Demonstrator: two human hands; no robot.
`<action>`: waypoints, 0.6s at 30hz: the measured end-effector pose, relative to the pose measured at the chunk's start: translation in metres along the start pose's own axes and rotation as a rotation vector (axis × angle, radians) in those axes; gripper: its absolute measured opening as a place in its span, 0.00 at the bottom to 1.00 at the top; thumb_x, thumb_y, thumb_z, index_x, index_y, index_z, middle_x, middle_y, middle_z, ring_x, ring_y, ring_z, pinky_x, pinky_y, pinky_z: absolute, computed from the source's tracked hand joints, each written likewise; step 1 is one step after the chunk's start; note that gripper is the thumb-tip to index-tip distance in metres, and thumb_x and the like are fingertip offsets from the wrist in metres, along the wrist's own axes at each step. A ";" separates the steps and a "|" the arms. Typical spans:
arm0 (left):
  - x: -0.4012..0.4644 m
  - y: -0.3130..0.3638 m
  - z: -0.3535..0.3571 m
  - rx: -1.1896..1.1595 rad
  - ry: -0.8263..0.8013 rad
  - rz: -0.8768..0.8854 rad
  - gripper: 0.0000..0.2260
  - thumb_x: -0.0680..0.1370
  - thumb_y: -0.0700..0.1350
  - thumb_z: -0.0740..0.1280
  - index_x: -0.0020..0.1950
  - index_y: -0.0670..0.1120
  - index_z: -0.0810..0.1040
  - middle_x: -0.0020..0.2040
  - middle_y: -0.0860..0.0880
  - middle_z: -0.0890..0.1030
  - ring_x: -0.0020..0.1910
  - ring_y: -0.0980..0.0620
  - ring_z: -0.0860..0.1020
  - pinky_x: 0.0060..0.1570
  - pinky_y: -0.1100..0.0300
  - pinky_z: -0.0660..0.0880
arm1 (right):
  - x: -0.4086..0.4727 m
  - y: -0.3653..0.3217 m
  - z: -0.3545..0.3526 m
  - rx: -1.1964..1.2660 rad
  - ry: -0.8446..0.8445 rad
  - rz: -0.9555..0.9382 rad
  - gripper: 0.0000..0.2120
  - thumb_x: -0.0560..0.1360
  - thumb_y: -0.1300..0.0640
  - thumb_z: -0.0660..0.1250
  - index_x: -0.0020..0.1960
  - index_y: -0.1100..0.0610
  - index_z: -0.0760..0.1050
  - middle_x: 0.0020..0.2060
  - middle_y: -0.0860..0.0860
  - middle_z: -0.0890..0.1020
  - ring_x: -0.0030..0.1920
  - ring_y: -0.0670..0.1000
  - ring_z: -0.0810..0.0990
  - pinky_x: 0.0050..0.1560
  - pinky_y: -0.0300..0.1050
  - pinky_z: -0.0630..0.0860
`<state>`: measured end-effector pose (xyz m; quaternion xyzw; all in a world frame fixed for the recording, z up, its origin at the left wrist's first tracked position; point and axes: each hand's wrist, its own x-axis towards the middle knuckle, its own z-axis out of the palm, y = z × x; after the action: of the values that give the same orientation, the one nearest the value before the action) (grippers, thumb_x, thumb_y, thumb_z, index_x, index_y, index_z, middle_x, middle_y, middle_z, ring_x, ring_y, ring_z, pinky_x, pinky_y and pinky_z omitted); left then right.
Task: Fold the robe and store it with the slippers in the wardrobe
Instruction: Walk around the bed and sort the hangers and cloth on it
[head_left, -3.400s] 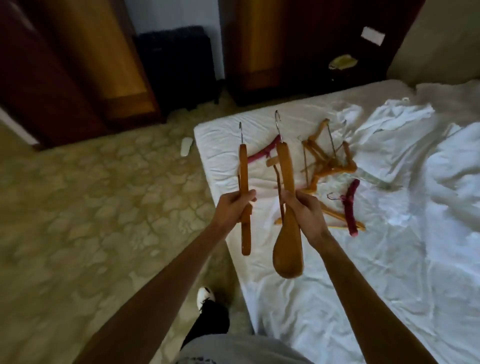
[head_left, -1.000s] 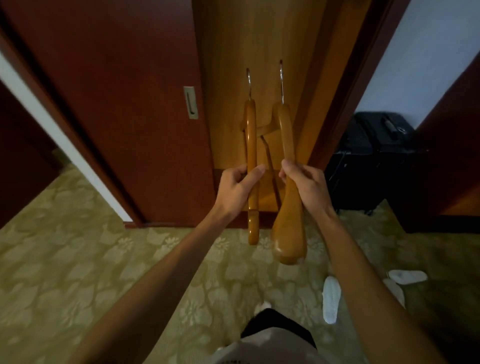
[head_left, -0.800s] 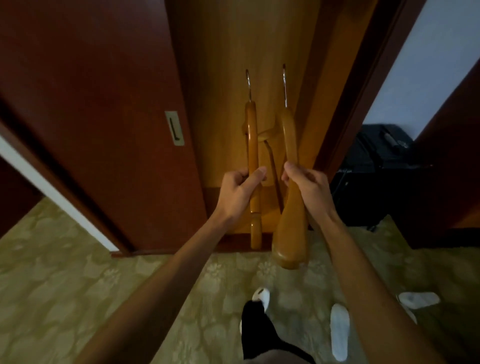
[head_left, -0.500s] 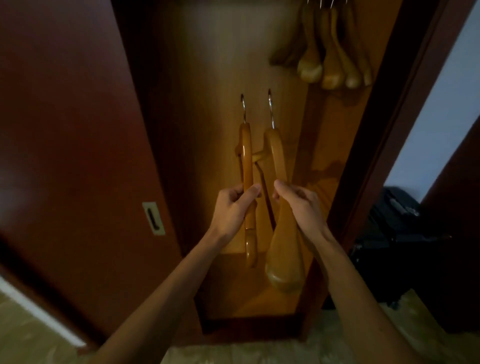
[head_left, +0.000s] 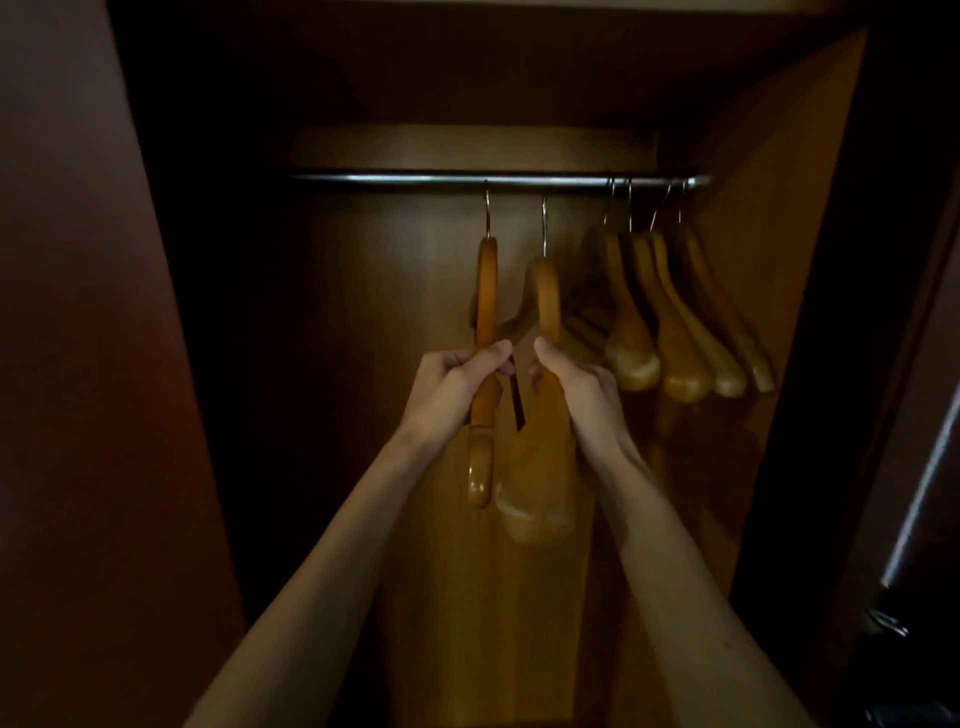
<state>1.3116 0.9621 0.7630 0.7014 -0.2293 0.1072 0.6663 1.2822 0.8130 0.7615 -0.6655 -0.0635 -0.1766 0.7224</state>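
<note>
Robe and slippers aren't in view here, so I can't tell where they are. I've got my left hand (head_left: 457, 389) gripping a slim wooden hanger (head_left: 484, 364), and my right hand (head_left: 576, 389) gripping a chunky one (head_left: 540, 441). Both look stiff and light, hooks up at the wardrobe rail (head_left: 415, 179). The hung hangers (head_left: 675, 338) bunched at its right end crowd things.

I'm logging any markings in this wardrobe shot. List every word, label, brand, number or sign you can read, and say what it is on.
None: no readable text anywhere in this view.
Hanger in the left hand, the narrow one: plain wood, no mark.
Hanger in the right hand, the broad one: plain wood, no mark.
Hung hangers, rail, wardrobe wall: no text visible; the interior is dim.
</note>
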 end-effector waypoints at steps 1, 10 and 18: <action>0.012 0.003 -0.001 0.005 -0.006 0.011 0.17 0.80 0.53 0.67 0.44 0.40 0.85 0.31 0.46 0.79 0.30 0.53 0.77 0.43 0.56 0.74 | 0.012 -0.002 0.001 0.000 0.006 -0.018 0.15 0.78 0.45 0.67 0.42 0.56 0.80 0.34 0.51 0.84 0.37 0.49 0.84 0.44 0.46 0.78; 0.114 0.021 -0.007 0.069 -0.117 0.048 0.19 0.79 0.54 0.68 0.29 0.53 0.83 0.30 0.52 0.81 0.32 0.57 0.80 0.43 0.58 0.74 | 0.099 -0.024 0.016 -0.068 0.076 -0.104 0.20 0.78 0.42 0.65 0.52 0.57 0.84 0.43 0.53 0.87 0.43 0.48 0.86 0.44 0.39 0.79; 0.158 0.009 0.004 -0.012 -0.187 0.059 0.13 0.79 0.54 0.69 0.40 0.49 0.85 0.34 0.51 0.83 0.36 0.55 0.82 0.46 0.56 0.77 | 0.147 -0.021 0.005 0.004 0.145 -0.007 0.24 0.79 0.42 0.65 0.64 0.60 0.78 0.58 0.59 0.83 0.60 0.61 0.81 0.57 0.56 0.79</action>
<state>1.4440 0.9295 0.8425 0.6974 -0.3115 0.0595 0.6427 1.4122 0.7921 0.8298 -0.6492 -0.0134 -0.2267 0.7259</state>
